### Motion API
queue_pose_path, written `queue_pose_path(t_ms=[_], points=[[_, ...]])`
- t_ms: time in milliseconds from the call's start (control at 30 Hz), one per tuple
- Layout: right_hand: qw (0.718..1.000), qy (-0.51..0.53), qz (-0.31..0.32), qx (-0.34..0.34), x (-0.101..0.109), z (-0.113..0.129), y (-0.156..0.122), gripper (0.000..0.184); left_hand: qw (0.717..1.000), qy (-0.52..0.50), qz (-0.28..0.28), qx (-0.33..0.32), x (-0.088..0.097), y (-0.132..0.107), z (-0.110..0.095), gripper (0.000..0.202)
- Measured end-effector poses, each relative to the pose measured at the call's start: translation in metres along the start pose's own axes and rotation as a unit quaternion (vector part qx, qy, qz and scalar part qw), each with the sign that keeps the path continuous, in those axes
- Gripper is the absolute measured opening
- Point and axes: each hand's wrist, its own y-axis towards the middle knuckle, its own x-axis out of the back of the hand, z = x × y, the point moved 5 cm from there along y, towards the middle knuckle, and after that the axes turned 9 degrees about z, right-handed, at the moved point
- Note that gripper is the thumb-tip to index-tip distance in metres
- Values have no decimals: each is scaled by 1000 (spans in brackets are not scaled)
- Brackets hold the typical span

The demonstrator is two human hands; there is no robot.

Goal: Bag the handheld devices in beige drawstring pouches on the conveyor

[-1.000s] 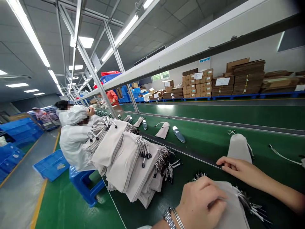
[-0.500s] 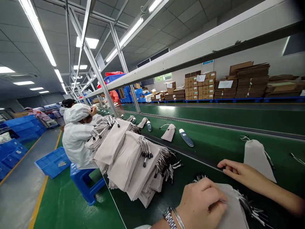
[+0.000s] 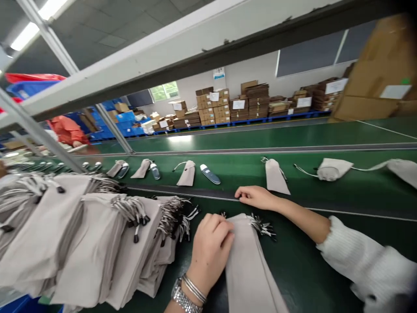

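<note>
My left hand [image 3: 208, 248], with a metal watch and bracelets at the wrist, lies curled on the top of a small stack of beige drawstring pouches [image 3: 250, 269] on the green bench, its fingers pinching the upper pouch. My right hand [image 3: 257, 197] rests palm down with fingers stretched along the metal rail at the edge of the green conveyor belt [image 3: 325, 187], holding nothing. A filled beige pouch [image 3: 275, 176] lies on the belt just beyond the right hand.
A large fanned pile of empty pouches [image 3: 81, 234] covers the bench at left. Further pouches [image 3: 187, 174] and dark flat devices [image 3: 210, 174] lie along the belt. A white shelf beam [image 3: 163, 56] runs overhead. Cardboard boxes [image 3: 228, 106] stand at the back.
The view has swung right and down, so the seated co-worker in white has left the frame. The pouches on the belt have shifted relative to my right hand. Both hands keep their places.
</note>
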Motion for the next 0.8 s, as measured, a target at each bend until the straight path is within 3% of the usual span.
queue_pose_path(t_ms=[300,500,667,800], points=[[1000,0,3,-26,5,1,-3,23,999,26,-15,29,4,3,7,14],[1000,3,2,-25,6,3,-6,23,998,49,-4,-26,7,6,-4,17],[998,6,-28,-49,10,6,6,22,996,-48,-20,-66,13,1,-10,18],[990,-19,-98,-98,27,10,44,28,979,-190,-34,-59,13,-4,-8,18]])
